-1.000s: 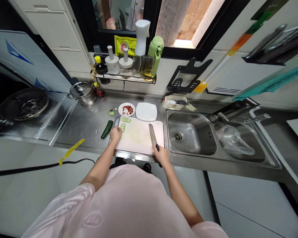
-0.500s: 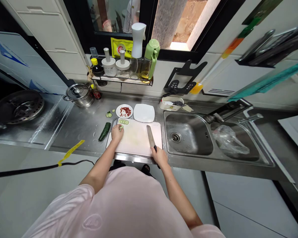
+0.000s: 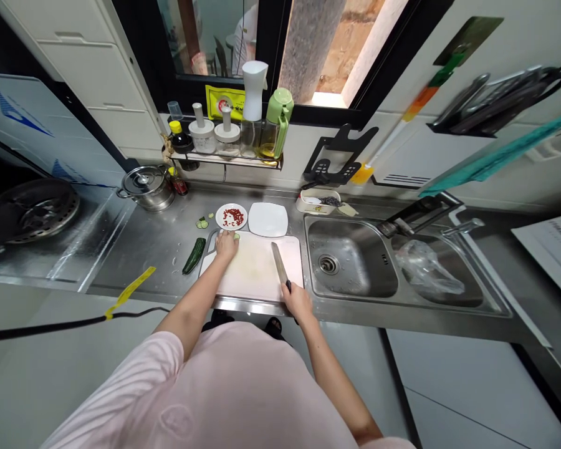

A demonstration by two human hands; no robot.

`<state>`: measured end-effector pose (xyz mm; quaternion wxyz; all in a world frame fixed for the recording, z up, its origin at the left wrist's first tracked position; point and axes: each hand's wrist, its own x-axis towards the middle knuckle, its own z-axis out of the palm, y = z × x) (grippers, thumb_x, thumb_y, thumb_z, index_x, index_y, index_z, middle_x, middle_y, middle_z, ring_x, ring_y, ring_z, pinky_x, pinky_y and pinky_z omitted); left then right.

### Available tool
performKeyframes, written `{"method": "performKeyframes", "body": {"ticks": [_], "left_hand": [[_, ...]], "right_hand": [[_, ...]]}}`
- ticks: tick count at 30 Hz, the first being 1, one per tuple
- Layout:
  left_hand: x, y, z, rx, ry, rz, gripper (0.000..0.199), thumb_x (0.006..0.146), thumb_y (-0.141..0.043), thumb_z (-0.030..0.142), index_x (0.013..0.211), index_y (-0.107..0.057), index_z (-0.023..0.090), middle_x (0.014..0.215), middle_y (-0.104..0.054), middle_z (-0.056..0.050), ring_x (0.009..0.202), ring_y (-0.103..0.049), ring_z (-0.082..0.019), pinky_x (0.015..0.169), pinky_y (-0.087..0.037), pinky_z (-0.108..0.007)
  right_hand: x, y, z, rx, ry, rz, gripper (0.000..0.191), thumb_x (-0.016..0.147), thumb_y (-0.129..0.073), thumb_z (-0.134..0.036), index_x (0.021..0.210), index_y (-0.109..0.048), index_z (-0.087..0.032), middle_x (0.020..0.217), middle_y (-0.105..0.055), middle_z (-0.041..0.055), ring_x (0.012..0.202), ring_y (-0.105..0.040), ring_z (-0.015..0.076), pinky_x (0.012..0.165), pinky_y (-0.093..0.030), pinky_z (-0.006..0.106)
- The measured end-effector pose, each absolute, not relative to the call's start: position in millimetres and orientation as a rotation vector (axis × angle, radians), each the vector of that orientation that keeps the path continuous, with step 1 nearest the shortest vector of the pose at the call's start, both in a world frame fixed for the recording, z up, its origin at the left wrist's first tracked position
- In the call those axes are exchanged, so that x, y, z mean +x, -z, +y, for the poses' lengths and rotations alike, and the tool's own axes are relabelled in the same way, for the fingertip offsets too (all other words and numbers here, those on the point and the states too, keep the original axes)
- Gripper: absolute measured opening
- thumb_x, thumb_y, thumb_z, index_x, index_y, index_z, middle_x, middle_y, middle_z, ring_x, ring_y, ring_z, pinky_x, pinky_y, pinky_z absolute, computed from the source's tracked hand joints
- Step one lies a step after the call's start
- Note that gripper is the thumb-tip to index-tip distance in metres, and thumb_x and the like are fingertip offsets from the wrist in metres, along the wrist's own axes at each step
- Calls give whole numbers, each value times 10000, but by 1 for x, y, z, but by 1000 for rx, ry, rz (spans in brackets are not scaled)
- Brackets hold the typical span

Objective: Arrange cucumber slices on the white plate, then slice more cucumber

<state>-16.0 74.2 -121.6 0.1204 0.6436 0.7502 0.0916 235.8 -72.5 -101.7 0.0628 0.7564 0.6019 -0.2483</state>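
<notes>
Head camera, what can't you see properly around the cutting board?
- Left hand: hides the part of the cutting board under it, except a small green slice.
- Right hand: hides most of the knife handle.
- Red bits on the round plate: too small to tell what they are.

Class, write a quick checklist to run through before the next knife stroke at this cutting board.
1. The right hand grips the knife by its handle: ok.
2. The blade stands apart from the left hand: ok.
3. The cutting board lies flat on the steel counter: ok.
4. Nothing slips under the cutting board: cannot tell.
5. The left fingers are tucked back: cannot tell.
6. The cucumber is on the cutting board: not ok, it lies beside it.
</notes>
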Motion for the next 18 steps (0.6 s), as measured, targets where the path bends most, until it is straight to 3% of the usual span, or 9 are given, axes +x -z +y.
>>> {"method": "performKeyframes", "body": {"ticks": [18], "left_hand": [[-13, 120, 73, 1860, -318, 2234, 256, 850, -502, 247, 1088, -579, 193, 1139, -582, -143, 1108, -482, -282, 917, -344, -397]], "right_hand": [[234, 96, -72, 2271, 788, 1790, 500, 944, -285, -508, 1105, -631, -185, 1061, -668, 138, 986, -621, 232, 795, -416, 294]]}}
